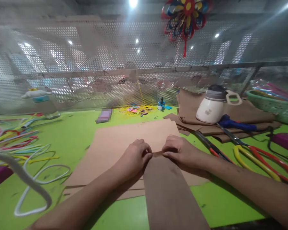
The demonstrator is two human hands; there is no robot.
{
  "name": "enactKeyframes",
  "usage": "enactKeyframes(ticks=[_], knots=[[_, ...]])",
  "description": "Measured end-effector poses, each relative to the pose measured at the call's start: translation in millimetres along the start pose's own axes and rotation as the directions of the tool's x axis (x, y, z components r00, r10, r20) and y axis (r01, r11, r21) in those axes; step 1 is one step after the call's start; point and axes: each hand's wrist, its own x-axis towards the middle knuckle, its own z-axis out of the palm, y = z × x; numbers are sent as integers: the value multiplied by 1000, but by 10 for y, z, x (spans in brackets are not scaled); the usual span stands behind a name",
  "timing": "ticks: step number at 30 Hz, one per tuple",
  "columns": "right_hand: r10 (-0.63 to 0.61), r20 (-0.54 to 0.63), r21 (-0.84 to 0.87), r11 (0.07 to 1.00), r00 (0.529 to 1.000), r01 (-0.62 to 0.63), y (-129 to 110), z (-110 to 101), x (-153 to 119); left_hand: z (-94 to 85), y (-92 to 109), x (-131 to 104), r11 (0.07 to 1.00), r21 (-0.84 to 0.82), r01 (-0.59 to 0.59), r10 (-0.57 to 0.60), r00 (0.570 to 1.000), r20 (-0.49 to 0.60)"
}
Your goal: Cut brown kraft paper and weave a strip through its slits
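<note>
The brown strip [168, 198] extends from both hands back toward the wearer, its long axis veering slightly right at the near end. The left hand [135, 155] appears to pinch its far left corner; the right hand [180, 148], the far right. Neither is clearly nearer. Tan sheets [115, 147] lie beneath; scissors [234, 138] lie right of the right hand.

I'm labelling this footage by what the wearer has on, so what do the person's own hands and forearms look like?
The left hand and right hand wear no gloves. No sleeve, watch or bracelet shows on the left forearm or right forearm. Whether there is a ring on the left hand is too blurred to tell.
</note>
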Motion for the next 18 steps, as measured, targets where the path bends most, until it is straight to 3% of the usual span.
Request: enactKeyframes(ticks=[9, 13, 18], knots=[[73, 24, 12, 997, 997, -73, -66, 39, 11, -18, 23, 37, 999, 6, 40, -40, 999, 36], [69, 64, 2, 998, 996, -70, -122, 38, 55, -11, 46, 50, 1000, 11, 15, -15, 998, 68], [84, 68, -12, 996, 994, -83, -133, 56, 47, 21, 18, 52, 999, 28, -21, 20, 999, 34]])
